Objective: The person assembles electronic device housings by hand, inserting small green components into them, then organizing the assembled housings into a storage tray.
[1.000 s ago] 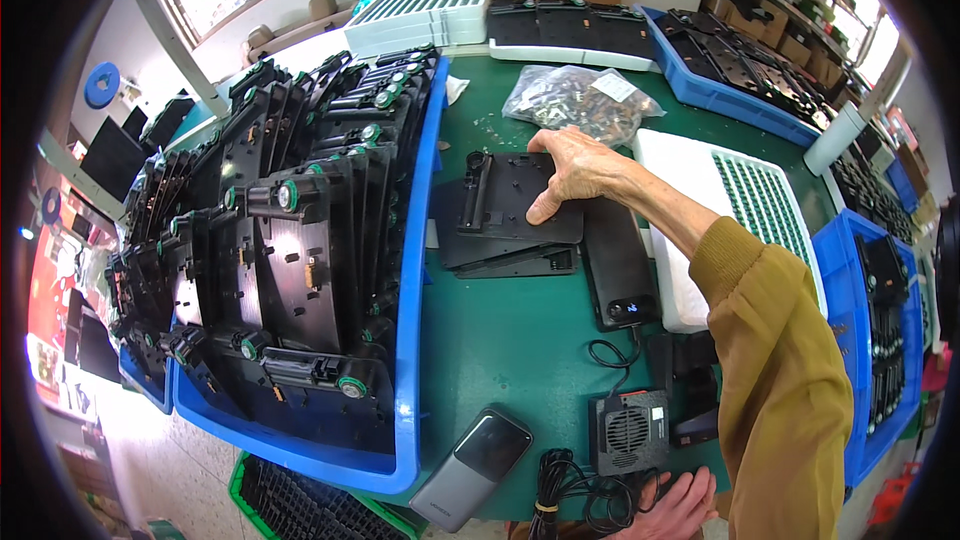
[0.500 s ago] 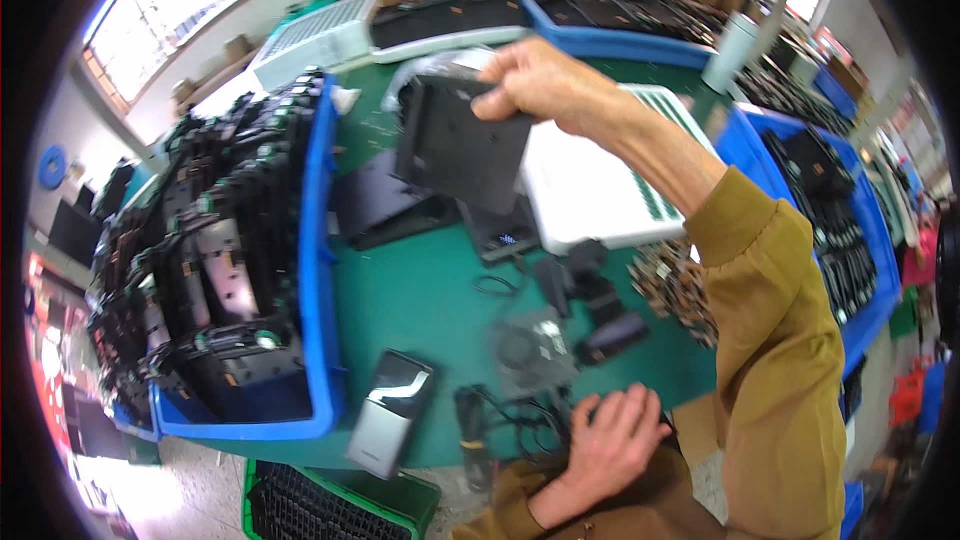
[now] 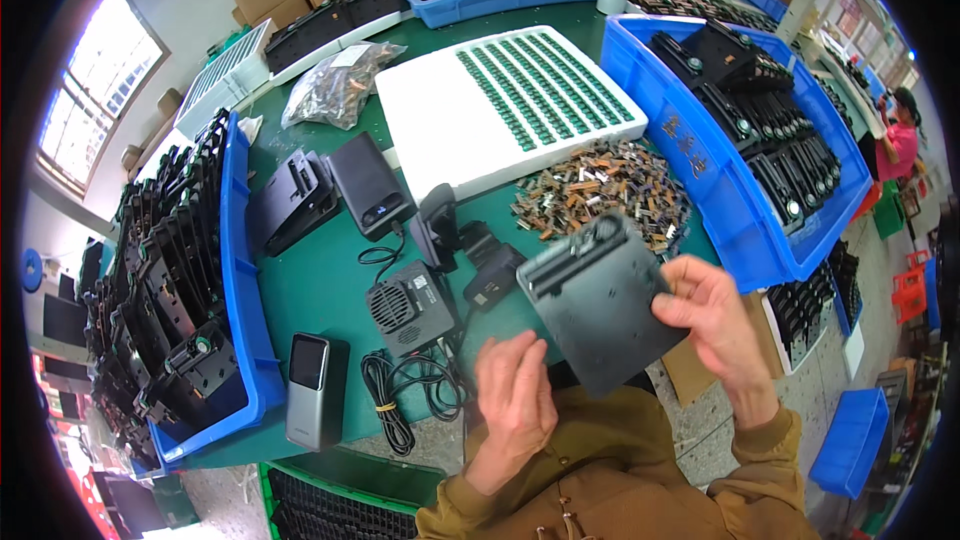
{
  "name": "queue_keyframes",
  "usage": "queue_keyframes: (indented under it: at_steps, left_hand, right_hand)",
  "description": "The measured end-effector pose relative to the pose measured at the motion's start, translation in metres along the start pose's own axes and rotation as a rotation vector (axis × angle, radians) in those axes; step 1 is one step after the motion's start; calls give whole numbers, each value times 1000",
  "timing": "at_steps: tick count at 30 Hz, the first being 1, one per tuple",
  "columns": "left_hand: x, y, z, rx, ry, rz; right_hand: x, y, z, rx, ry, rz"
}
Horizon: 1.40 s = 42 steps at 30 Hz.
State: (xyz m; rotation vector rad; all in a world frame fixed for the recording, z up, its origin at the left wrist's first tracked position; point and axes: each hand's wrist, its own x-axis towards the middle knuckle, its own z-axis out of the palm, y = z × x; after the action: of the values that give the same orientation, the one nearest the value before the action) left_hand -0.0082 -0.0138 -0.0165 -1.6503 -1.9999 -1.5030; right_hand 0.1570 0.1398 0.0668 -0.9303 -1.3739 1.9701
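Observation:
My right hand (image 3: 712,325) grips a flat black plastic panel (image 3: 608,315) by its right edge, thumb on top. The panel is tilted in front of my body and has a raised ridge along its far side. To its left, my left hand (image 3: 515,405) has its fingers stretched out and holds nothing, close to the panel but apart from it. Beyond the panel lies a heap of small brown and grey metal-looking parts (image 3: 610,190). A black stand-like device (image 3: 490,265) and a dark box with a round grille (image 3: 410,307) sit beyond my left hand.
Blue crates of black panels stand at left (image 3: 265,340) and right (image 3: 690,180). A white foam tray (image 3: 430,105) holds rows of green parts. A silver-black power bank (image 3: 317,390) and coiled black cable (image 3: 388,410) lie near the front edge. At far right is another person (image 3: 898,140).
My right hand has brought the black panel from over the far middle of the table back towards my body. My left hand has risen towards it. The view has turned rightward.

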Motion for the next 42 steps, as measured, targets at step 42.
queue_keyframes:
  at_steps: [42]
  left_hand:
    - [11, 11, -5, 212, -260, -73]
  right_hand:
    - [53, -18, 26, -1176, -16, -277]
